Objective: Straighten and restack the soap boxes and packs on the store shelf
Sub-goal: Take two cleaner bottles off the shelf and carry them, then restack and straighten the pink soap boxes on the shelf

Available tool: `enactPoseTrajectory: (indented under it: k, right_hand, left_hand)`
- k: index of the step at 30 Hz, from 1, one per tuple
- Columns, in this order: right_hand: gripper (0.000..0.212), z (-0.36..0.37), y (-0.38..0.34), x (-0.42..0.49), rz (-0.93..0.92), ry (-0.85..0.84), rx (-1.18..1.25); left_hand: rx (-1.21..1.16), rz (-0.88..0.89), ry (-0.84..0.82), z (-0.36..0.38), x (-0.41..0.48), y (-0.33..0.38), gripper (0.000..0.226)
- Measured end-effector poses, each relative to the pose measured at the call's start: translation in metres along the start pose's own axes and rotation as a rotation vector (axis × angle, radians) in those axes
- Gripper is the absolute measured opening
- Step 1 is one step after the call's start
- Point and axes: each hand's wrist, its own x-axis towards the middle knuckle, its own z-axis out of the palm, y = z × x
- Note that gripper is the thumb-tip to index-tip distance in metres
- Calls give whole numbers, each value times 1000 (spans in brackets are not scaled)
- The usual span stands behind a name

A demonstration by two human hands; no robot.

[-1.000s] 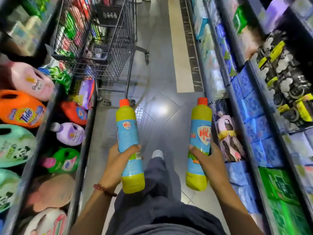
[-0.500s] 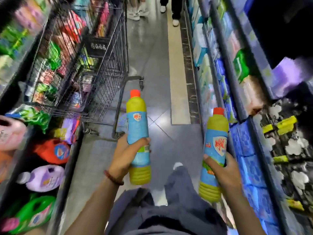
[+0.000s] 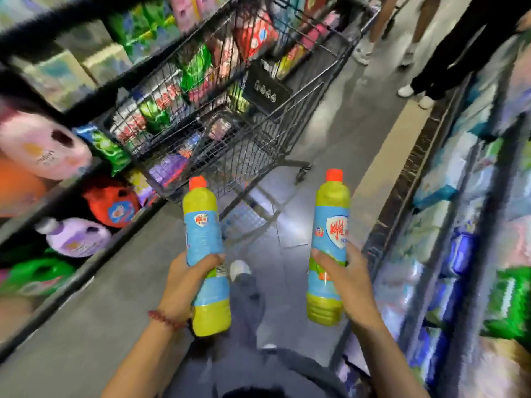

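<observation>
I hold two yellow-green bottles with blue labels and orange caps, one in each hand, upright over the aisle floor. My left hand (image 3: pixel 184 285) grips the left bottle (image 3: pixel 204 239) around its lower middle. My right hand (image 3: pixel 349 285) grips the right bottle (image 3: pixel 330 239) from its right side. Soap packs and boxes (image 3: pixel 436 185) fill the blurred shelves on the right, in blue, white and green wrappers.
A wire shopping cart (image 3: pixel 238 116) full of colourful packs stands just ahead, left of centre. Detergent jugs (image 3: pixel 43 150) lie on the left shelves. Other people's legs (image 3: pixel 431 67) stand at the far end of the aisle. Grey floor (image 3: pixel 301 211) runs between the shelves.
The view has swung up and tilted left, bringing the cart closer and the people's legs into sight. Both bottles stay held upright in my hands.
</observation>
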Motion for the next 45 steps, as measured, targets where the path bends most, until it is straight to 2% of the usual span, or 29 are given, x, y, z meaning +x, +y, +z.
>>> enactPoseTrajectory:
  k: [6,10,13,18,22,26,29,32,35,37,39,41,43,45]
  right_hand:
    - [21,83,-58,119,14,-212,-137]
    - [23,148,-104,187,2,-357,-183]
    - [31,195,-134,232,-20,-490,-217]
    - [32,283,-150,320,1,-652,-276]
    - [23,352,-121,389,51,-719,-369]
    - [26,401,-58,442,136,-745,-516]
    - [21,419,-1,469,106,-744,-630]
    - [20,431,51,483,90,-763,-745]
    - [32,439,88,496,53,-768,-903]
    - [42,442,105,500,18,-772,-990]
    - [37,443,116,499,-48,-790,-981]
    - [34,443,121,497,-94,-790,-977]
    - [42,444,124,496,-98,-745,-1040]
    - [48,443,124,496,-63,-712,-1092]
  left_hand:
    - [-102,49,147,-1,87,56,40]
    - [-161,91,256,-1,156,98,43]
    - [-172,80,352,-2,210,121,74]
    - [-229,26,489,-10,296,140,73]
    - [-168,-38,592,-25,368,116,34]
    - [-62,-184,633,-37,429,77,33]
    - [21,-294,670,-45,468,43,31]
    - [90,-318,695,-48,496,14,21]
    - [124,-314,791,-48,516,-6,26]
    - [241,-303,861,-46,524,-16,30]
    - [305,-309,876,-47,531,-26,30]
    - [316,-369,880,-47,537,-35,46]
    - [364,-423,875,-45,541,-40,57]
    - [375,-490,814,-43,542,-41,42]
